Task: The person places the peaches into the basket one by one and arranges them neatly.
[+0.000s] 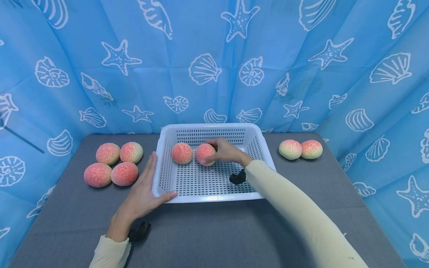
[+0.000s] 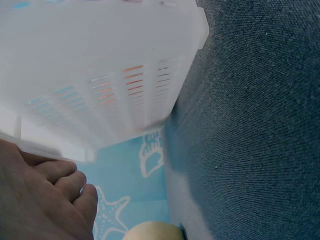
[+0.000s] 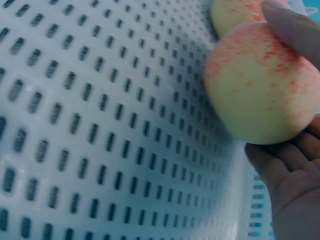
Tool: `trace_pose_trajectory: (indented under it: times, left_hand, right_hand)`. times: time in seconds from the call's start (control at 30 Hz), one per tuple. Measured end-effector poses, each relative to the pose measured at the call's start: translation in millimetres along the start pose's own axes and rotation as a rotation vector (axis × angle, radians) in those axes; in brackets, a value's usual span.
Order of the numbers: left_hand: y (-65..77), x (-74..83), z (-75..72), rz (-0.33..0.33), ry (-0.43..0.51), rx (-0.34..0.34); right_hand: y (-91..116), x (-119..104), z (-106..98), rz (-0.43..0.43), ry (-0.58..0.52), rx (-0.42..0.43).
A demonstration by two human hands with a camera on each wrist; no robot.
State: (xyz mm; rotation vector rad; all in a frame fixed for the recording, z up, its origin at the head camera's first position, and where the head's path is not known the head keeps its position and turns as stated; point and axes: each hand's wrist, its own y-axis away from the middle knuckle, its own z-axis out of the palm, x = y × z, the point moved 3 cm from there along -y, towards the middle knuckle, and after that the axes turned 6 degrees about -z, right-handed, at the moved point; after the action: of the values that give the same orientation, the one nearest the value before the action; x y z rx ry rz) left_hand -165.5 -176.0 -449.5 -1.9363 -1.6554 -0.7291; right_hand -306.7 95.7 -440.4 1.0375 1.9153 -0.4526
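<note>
A white plastic basket [image 1: 214,199] with slotted walls and floor stands on the grey tabletop. Inside it my right hand [image 1: 228,150] grips a pink and cream peach [image 1: 205,154], thumb on one side and fingers on the other, as the right wrist view also shows for this peach [image 3: 260,85]. Just left of it, a second peach [image 1: 182,153] sits in the basket. My left hand [image 1: 142,191] lies along the basket's left side, fingers straight against the outer wall and thumb over the front rim. The left wrist view shows that hand [image 2: 50,195] beside the slotted wall [image 2: 110,75].
Left of the basket several peaches [image 1: 124,174] lie grouped close to my left hand. On the right, two more peaches, one paler [image 1: 290,149] and one redder [image 1: 311,149], lie side by side. Behind the table hangs a blue curtain [image 1: 221,100] with white shells and starfish.
</note>
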Motion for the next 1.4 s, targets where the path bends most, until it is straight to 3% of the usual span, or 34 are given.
trace_pose_trajectory:
  times: [0.47, 0.7, 1.17, 1.4]
  left_hand:
    - [1.7, 0.0, -0.2, 0.006, -0.002, 0.004]
    - [1.7, 0.4, 0.1, -0.002, 0.005, 0.005]
    - [0.7, -0.1, -0.6, 0.016, -0.008, 0.012]
    - [0.8, -1.3, 0.1, 0.010, 0.001, 0.010]
  right_hand:
    - [4.1, -0.2, -12.9, 0.028, 0.056, -0.037]
    - [5.4, 1.1, -16.5, 0.041, 0.014, -0.047]
    - [-1.2, 0.1, -4.2, -0.009, 0.005, 0.047]
    - [-1.6, -2.5, -1.8, -0.019, 0.016, 0.052]
